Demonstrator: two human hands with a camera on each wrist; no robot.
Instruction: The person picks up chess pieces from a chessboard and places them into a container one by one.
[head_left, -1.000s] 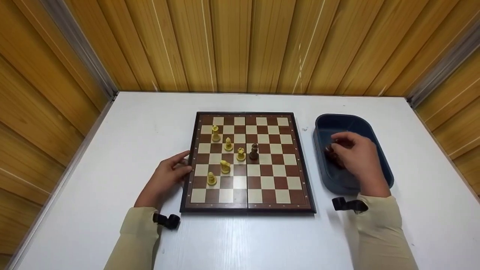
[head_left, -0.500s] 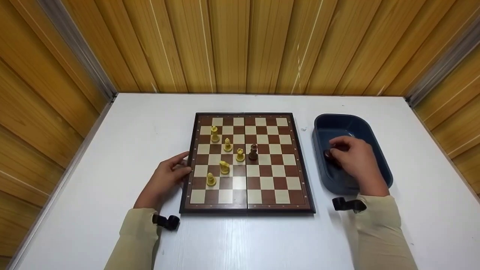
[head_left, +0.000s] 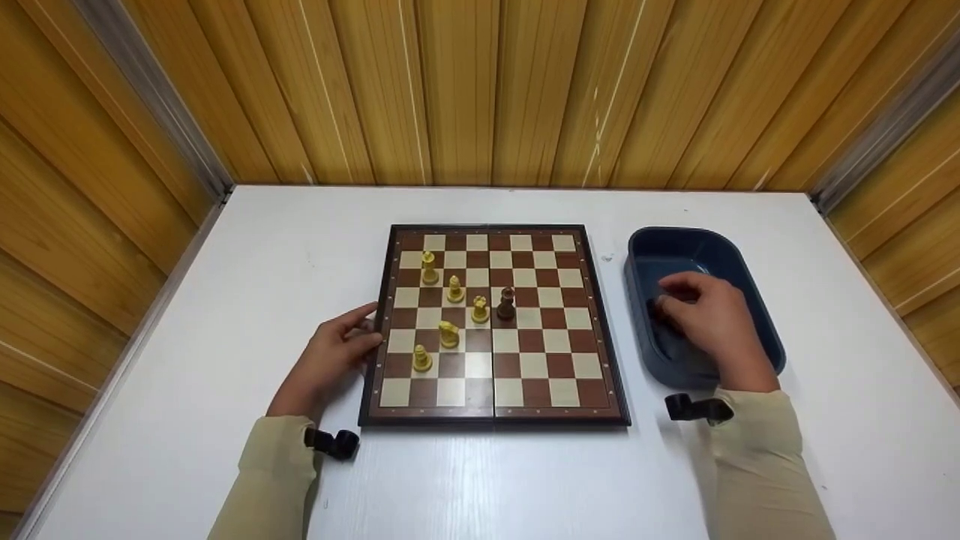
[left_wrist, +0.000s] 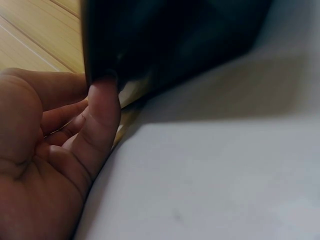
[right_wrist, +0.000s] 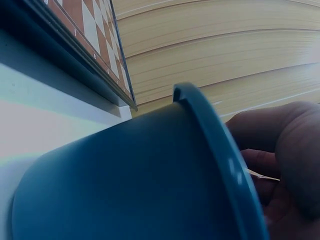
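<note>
In the head view, the fingertips and thumb of my left hand (head_left: 334,360) touch the left edge of the chessboard (head_left: 555,417). The left wrist view shows that thumb (left_wrist: 102,112) against the board's dark side. On the board a yellow knight (head_left: 448,334) and several other yellow chess pieces stand in a bent line, beside one tall dark chess piece (head_left: 505,304). My right hand (head_left: 712,319) reaches into the blue tray (head_left: 645,360), thumb and index finger close together. Dark pieces lie under its fingertips; I cannot tell whether it pinches one.
The white table (head_left: 420,487) carries the board in the middle and the tray to its right. Wood-patterned panels (head_left: 465,90) rise behind the table and on both sides. In the right wrist view the tray's wall (right_wrist: 115,175) hides its contents.
My right hand has lowered slightly within the tray, and less of the dark pieces shows at its fingertips. The left hand and the pieces on the board keep their places.
</note>
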